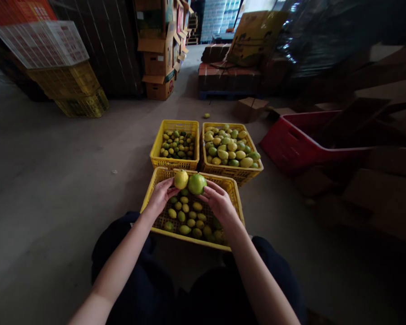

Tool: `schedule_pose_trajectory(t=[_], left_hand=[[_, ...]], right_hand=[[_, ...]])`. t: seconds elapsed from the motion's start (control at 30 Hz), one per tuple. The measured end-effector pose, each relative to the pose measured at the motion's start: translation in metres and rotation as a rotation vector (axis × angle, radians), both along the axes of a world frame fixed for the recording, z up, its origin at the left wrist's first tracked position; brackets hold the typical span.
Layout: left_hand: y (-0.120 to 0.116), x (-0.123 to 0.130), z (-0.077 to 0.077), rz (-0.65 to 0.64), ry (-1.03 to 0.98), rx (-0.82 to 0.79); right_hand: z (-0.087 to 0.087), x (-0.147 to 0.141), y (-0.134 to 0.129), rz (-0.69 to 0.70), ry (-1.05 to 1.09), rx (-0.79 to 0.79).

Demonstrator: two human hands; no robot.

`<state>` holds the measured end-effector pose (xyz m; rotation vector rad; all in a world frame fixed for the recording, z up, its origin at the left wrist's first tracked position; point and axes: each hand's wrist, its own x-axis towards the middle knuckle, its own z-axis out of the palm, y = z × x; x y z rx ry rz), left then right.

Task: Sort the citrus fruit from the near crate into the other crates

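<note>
Above the near yellow crate (239,207), my left hand (161,195) is closed on a yellow lemon (181,179). Beside it, my right hand (218,198) grips a larger green lemon (196,184). The two fruits are held side by side, very close together. Below them, several yellow and green lemons (191,222) lie on the bottom of the near crate. Behind on the left stands a yellow crate (151,153) of small green and yellow lemons (177,144). To its right, another yellow crate (223,169) is heaped with larger lemons (232,144).
A red bin (291,155) with cardboard stands to the right. Stacked crates (71,74) are at the left, cardboard boxes (157,63) farther back. One loose lemon (206,115) lies on the floor behind the crates, near an open carton (250,109).
</note>
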<state>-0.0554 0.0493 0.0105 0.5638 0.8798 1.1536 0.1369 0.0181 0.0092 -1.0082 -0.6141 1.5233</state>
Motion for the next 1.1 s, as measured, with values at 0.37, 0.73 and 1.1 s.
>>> schedule_pose_trajectory(t=[0.37,0.73,1.1], left_hand=[[-0.0047,0.0054,0.0066,-0.112,0.081,0.076],[-0.0031,0.0012,0.0067,-0.094,-0.031,0.04],[0.003,-0.0031,0.0003,-0.088,-0.038,0.026]], right_hand=[[0.0021,-0.007,-0.0018,0.032,0.015,0.009],[0.0009,-0.0024,-0.0008,0.0,-0.058,-0.004],[0.0,0.0007,0.0017,0.018,-0.049,0.022]])
